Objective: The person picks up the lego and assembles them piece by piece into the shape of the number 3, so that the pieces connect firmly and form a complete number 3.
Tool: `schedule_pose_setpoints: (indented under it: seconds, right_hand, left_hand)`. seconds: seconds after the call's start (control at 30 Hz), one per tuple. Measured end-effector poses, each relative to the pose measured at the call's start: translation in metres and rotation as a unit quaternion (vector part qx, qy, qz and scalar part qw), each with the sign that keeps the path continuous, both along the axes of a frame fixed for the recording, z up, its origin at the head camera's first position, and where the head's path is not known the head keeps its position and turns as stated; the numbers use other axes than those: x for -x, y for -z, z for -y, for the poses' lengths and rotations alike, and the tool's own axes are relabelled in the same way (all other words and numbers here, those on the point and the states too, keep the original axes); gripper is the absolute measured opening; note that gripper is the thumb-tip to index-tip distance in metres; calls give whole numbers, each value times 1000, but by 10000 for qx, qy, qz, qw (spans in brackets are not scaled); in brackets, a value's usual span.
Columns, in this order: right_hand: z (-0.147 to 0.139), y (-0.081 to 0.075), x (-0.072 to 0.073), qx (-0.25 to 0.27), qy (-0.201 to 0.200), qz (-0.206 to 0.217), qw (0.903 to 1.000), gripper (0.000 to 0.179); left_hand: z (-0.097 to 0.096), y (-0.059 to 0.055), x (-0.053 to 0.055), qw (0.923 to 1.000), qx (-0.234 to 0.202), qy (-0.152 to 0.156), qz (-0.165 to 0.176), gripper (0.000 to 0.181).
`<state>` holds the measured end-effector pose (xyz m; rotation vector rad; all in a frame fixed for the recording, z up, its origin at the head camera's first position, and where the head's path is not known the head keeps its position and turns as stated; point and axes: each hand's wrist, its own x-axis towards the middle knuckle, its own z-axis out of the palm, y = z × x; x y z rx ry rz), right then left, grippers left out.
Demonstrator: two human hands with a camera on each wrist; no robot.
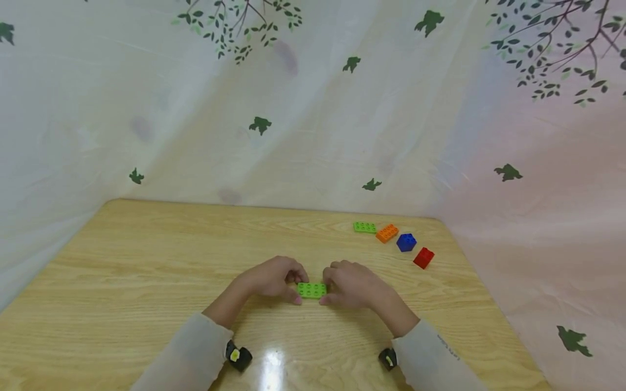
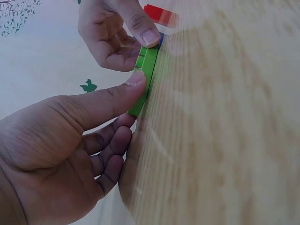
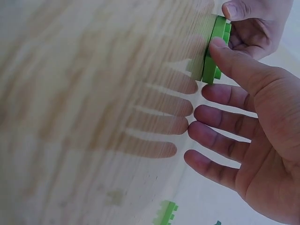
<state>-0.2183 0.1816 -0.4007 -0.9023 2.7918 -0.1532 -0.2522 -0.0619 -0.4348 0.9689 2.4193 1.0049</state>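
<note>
A light green toy building brick with studs on top lies flat on the table in front of me, between both hands. My left hand pinches its left end, thumb on the near side and fingers behind. At the right end, my right hand holds the brick between thumb and index finger. In the right wrist view, the other fingers of the right hand are spread, their tips at the tabletop. The left wrist view shows the left thumb pressed along the side of the green brick.
Toward the table's back right lie a second green brick, an orange brick, a blue brick and a red brick. A pale leaf-printed cloth hangs behind the wooden table.
</note>
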Motion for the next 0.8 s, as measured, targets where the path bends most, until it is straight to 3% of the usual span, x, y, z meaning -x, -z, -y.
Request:
schedule_pose_setpoints:
  seconds: [0.8]
  right_hand:
    - [-2, 3, 1, 129, -10, -21, 9999, 38]
  left_hand:
    - [-1, 2, -2, 9999, -75, 20, 106, 33]
